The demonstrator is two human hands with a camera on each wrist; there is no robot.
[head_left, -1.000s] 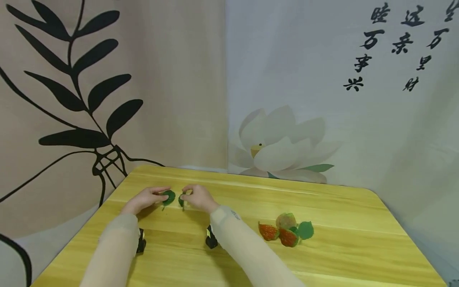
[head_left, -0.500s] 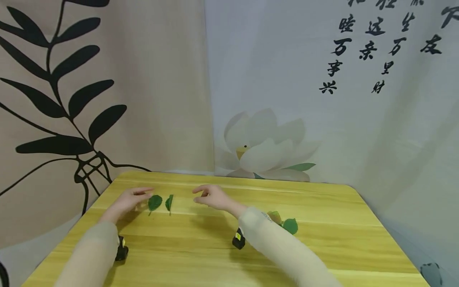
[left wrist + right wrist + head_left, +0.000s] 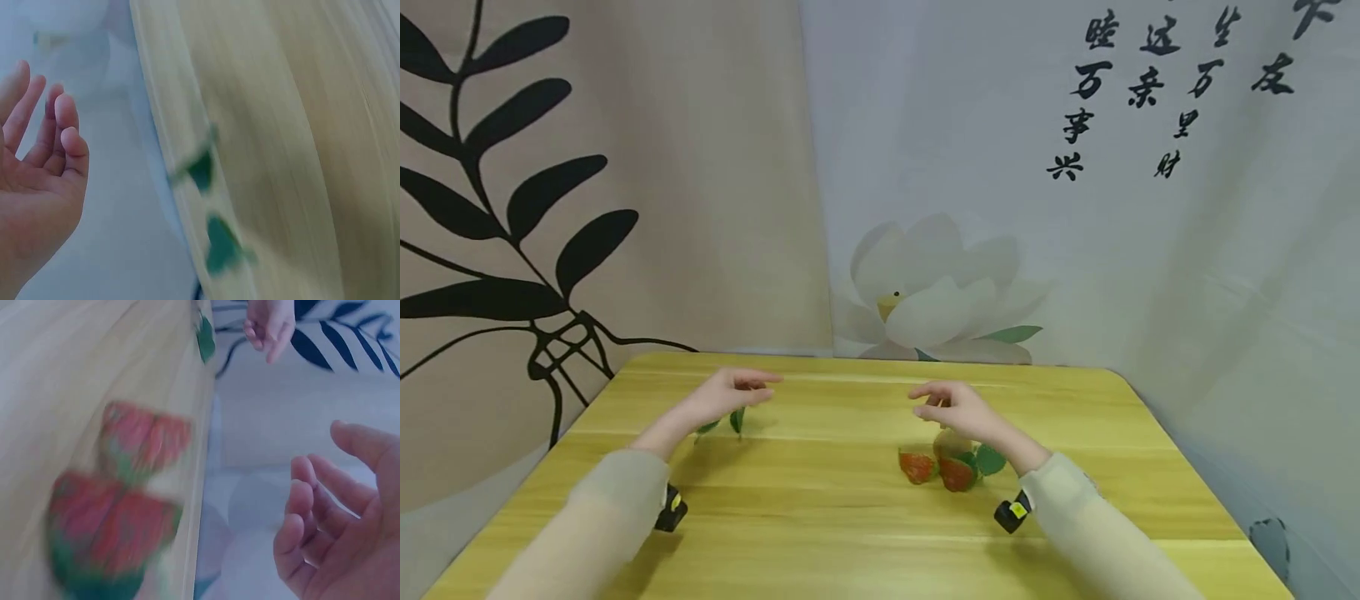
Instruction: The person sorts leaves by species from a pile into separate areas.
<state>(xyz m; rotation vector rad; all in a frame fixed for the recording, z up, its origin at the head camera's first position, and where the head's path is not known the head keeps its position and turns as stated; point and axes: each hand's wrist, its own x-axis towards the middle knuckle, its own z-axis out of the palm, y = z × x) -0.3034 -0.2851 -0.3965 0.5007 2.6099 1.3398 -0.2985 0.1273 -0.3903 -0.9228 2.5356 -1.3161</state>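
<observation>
My left hand (image 3: 726,394) hovers with loosely bent fingers, holding nothing, over two green leaves on the table. One leaf (image 3: 737,420) shows below the fingers; the other leaf (image 3: 707,427) is partly hidden by the hand. Both leaves look blurred in the left wrist view. On the right, my right hand (image 3: 958,408) is raised with relaxed, empty fingers. Just below it lie two red strawberry-like pieces with green ends, one piece (image 3: 916,467) left of the other (image 3: 957,475). A pale yellowish round piece (image 3: 951,443) and a green leaf (image 3: 991,459) lie against them.
The yellow wood-grain table (image 3: 820,517) ends at a far edge close to a hanging cloth (image 3: 737,208) printed with dark leaves, a lotus and characters. Black wrist cameras (image 3: 672,508) hang under both sleeves, above the tabletop.
My right hand has let go of the small leaf and moved right, over the red pieces. My left hand has come off its leaf and now covers part of it. The head view has swung right.
</observation>
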